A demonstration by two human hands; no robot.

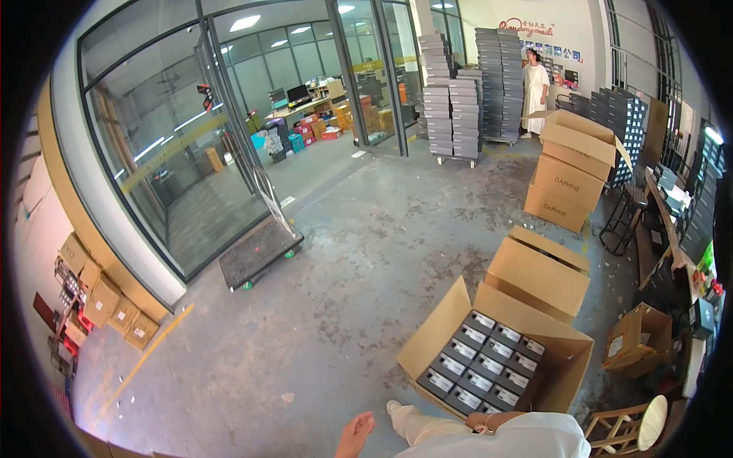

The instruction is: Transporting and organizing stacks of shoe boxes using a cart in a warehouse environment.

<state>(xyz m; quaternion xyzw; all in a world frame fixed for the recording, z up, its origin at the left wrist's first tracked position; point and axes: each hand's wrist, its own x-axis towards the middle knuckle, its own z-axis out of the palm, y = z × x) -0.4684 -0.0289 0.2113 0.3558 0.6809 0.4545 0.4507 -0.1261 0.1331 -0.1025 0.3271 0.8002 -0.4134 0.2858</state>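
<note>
An open brown carton (561, 359) stands on the floor close in front of me, to the right. Inside it, dark grey shoebox-like boxes (479, 362) sit in rows, each with a white label facing up. My right hand (482, 422) is low at the carton's near edge, a bracelet on its wrist. Its fingers are mostly hidden, and I cannot tell whether it touches the carton. At the bottom middle my left hand (356, 433) is raised beside my leg, fingers stretched out and nothing in it, apart from the carton.
Behind the open carton stand another carton (538, 275) and a carton stack (565, 179). A black platform trolley (261, 252) is at left. Tall grey box stacks (452, 107) and a person in white (534, 88) are at the back. A wooden stool (649, 424) stands near right.
</note>
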